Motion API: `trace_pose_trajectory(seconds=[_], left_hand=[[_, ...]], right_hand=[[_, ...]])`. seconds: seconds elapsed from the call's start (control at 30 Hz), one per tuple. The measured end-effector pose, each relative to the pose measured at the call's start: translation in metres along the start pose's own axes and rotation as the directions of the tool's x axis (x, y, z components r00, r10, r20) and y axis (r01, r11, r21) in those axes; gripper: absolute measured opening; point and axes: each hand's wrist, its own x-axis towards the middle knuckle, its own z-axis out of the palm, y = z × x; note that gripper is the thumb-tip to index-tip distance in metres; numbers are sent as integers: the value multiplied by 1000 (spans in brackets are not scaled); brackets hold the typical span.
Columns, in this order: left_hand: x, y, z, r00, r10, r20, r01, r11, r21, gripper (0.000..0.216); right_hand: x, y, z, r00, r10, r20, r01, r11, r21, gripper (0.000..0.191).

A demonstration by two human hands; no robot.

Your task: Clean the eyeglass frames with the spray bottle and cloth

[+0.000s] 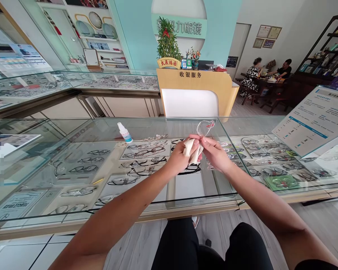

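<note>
Both my hands meet above the glass display counter (101, 129). My left hand (181, 157) is closed round a cream cleaning cloth (192, 152). My right hand (215, 153) pinches the cloth and a pair of clear-framed glasses (205, 128) with a reddish temple; one lens sticks up above my fingers. A small white spray bottle (124, 132) with a blue label stands on the glass to the left of my hands.
Several rows of spectacle frames (135, 165) lie under the glass. A tilted information board (312, 122) rests on the counter at right. A yellow cashier desk (197, 88) with plants stands behind. Two people sit at a dark table (270, 80) far right.
</note>
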Motion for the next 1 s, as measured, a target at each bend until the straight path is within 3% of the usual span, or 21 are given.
trace_pose_trajectory(seconds=[0.2, 0.4, 0.6, 0.87, 1.0], left_hand=[[4, 1, -12, 988, -50, 144, 54, 998, -25, 66], [4, -3, -23, 991, -86, 104, 83, 996, 35, 64], [3, 1, -13, 978, -13, 210, 17, 1000, -19, 54], [1, -1, -3, 998, 23, 51, -25, 999, 36, 65], [3, -5, -3, 999, 15, 44, -18, 998, 60, 73]], right_hand=[[-2, -8, 0, 993, 81, -85, -74, 994, 84, 52], [-1, -12, -1, 985, 140, -97, -121, 977, 178, 56], [-1, -13, 1, 989, 130, -65, -118, 979, 169, 57], [-2, -4, -1, 999, 50, 8, -50, 998, 30, 61], [-3, -3, -1, 999, 50, -15, -50, 999, 13, 56]])
